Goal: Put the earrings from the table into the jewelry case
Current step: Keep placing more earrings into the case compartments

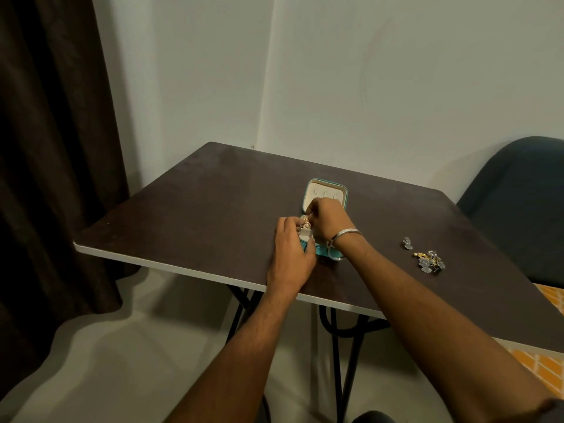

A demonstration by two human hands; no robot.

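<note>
A small teal jewelry case (pixel 323 195) stands open on the dark table (pixel 213 209), its cream lid upright at the back. My left hand (pixel 291 248) rests on the case's front left corner and touches a gold patterned earring (pixel 306 223). My right hand (pixel 328 218), with a silver bangle at the wrist, pinches the same earring from above, just over the case's tray. Most of the tray is hidden by both hands. Several more earrings (pixel 428 259), silver and gold, lie in a loose cluster on the table to the right.
The table's near edge (pixel 195 271) runs just below my left wrist. A dark blue chair (pixel 518 190) stands at the right behind the table. A dark curtain (pixel 52 148) hangs at the left, and an orange patterned cloth (pixel 546 303) shows at the lower right.
</note>
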